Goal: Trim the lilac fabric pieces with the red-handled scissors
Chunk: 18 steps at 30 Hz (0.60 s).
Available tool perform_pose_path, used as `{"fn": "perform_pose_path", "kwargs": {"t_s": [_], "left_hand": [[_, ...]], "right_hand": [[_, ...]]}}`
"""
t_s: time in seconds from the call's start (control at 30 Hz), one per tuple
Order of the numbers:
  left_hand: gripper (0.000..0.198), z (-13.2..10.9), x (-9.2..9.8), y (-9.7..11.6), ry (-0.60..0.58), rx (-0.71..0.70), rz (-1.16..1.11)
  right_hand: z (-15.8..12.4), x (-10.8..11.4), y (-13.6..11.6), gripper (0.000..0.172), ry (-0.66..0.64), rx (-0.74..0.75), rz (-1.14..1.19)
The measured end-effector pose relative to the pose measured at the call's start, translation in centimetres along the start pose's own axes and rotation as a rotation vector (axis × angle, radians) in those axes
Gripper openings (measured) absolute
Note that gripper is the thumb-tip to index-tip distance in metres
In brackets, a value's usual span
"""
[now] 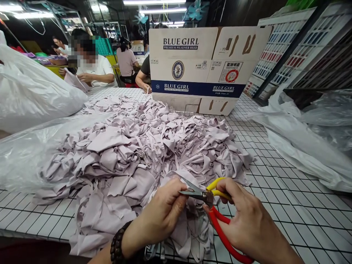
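Note:
A big heap of pale lilac fabric pieces and straps [143,146] covers the white gridded table [288,205]. At the near edge my right hand [247,220] is closed on thread snips [211,200] with yellow and red handles, their blades open and pointing left. My left hand [162,212], a dark bead bracelet at its wrist, is closed in a pinch on a lilac fabric piece [173,176] held right at the blade tips.
A Blue Girl beer carton [203,69] stands behind the heap. Clear plastic bags lie at the left [33,91] and right [308,139]. Colour sample boards [302,47] lean at the far right. Other people [90,66] sit working at the back.

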<state>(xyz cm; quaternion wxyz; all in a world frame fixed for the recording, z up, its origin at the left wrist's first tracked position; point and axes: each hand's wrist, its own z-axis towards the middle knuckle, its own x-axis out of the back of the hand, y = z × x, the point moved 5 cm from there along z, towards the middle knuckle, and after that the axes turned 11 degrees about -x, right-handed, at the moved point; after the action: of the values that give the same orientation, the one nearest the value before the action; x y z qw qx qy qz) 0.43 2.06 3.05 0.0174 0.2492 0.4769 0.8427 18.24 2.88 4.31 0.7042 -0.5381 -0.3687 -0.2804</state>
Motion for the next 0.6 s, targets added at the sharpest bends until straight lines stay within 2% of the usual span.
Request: {"fn": "perform_pose_path", "kwargs": {"t_s": [0.3, 0.6], "left_hand": [[0.020, -0.22, 0.00, -0.15, -0.010, 0.013, 0.013], [0.024, -0.54, -0.11, -0.18, -0.034, 0.041, -0.033]], "right_hand": [[-0.15, 0.28, -0.82, 0.023, 0.030, 0.039, -0.019], [-0.21, 0.61, -1.05, 0.026, 0.009, 0.005, -0.019]]}}
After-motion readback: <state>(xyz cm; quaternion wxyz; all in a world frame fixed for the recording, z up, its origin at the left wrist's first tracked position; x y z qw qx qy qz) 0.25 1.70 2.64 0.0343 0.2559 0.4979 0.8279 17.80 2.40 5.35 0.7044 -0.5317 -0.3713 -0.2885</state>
